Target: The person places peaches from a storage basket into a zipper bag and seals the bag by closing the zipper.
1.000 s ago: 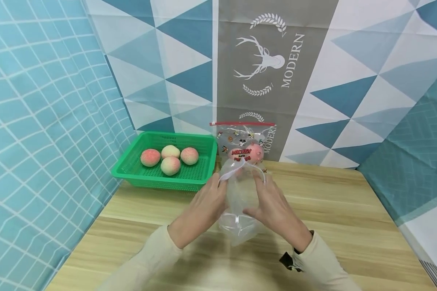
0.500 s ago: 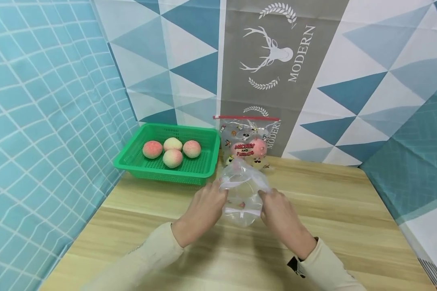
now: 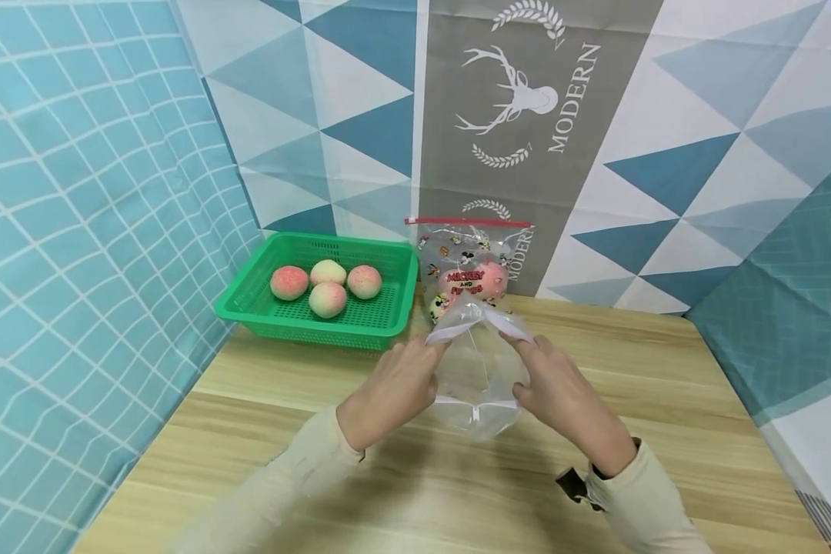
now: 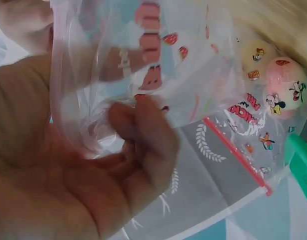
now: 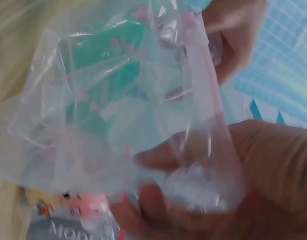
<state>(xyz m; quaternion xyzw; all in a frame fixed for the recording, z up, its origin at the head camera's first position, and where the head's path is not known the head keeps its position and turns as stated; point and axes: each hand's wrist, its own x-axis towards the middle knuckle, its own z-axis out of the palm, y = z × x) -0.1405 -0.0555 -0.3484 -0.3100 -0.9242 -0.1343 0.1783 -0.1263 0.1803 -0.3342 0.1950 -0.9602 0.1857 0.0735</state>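
The hands are at work together on one clear bag [image 3: 476, 429]: the left hand [image 3: 398, 388] grips its rim on the left side, the right hand [image 3: 564, 392] on the right, fingers of both curled at the edge. Between them the bag's mouth is spread wide, its white closure strip peaked on the far side, with a small white slider [image 3: 475, 414] on the near side. The left wrist view shows red prints, strawberries among them, on the thin film. The bag is over the middle of the bench [image 3: 665, 415], near its back; whether its bottom touches the wood cannot be told. Just behind it, a second bag [image 3: 467, 245] with a red top bar stands upright near the patterned backdrop [image 3: 526, 185], lettered "MICKEY AND FRIENDS", with pink and pale round fruit inside. Left of that bag sits a green basket [image 3: 305, 332], holding four peaches [image 3: 328, 300] grouped together, pink to cream in colour. Pale sleeves [image 3: 312, 462] cover the forearms, and a dark strap [image 3: 572, 485] shows at the right cuff.
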